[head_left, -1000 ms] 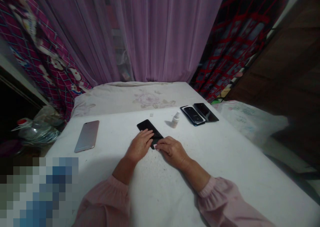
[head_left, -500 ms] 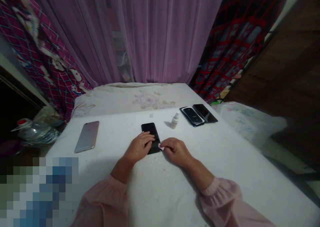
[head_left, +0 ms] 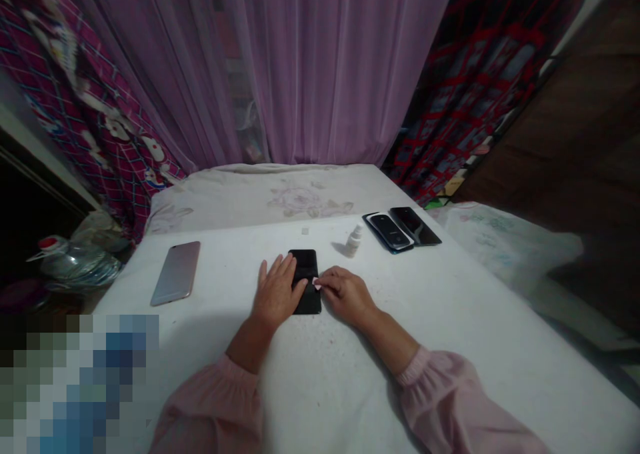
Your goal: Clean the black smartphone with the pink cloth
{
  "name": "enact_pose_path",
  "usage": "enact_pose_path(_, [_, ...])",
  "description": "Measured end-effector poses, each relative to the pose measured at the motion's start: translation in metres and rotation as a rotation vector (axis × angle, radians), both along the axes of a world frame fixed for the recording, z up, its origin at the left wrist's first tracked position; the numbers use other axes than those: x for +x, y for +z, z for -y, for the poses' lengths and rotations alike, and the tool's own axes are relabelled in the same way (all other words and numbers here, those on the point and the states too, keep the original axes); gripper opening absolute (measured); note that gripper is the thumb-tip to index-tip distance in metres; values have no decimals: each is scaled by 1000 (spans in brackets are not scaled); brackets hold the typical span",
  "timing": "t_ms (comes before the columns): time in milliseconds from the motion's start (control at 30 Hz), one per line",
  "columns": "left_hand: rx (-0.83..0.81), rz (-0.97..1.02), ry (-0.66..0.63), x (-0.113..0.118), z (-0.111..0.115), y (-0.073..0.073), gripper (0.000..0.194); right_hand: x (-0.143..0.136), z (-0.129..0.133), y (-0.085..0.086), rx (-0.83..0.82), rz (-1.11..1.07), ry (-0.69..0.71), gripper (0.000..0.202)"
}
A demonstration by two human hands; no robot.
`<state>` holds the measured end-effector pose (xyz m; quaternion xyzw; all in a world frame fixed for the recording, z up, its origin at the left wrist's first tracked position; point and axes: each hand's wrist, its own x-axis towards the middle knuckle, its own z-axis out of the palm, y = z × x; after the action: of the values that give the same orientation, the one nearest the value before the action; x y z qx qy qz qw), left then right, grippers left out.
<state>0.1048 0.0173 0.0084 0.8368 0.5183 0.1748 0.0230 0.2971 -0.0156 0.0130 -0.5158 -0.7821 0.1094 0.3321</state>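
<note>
Black phone (head_left: 308, 268), one, partly under the spread left hand (head_left: 275, 294); right hand (head_left: 349, 297) pinches one scrap (head_left: 316, 283).

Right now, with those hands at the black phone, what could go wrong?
The black phone might slide on the white cloth if the left hand pushed unevenly. The small pink scrap could slip, since the right hand holds it only in a pinch. The little bottle stands upright beyond the right hand, so a bump might tip it.
</note>
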Motion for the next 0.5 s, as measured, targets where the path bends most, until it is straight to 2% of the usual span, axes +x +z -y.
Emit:
enact_pose_path(267, [-31, -21, 14, 0, 0, 2, 45, -6, -38, -3, -42, 122, -191, 26])
enact_pose_path(500, [10, 9, -2, 0, -1, -2, 45, -12, -61, -3, -77, 110, -284, 27])
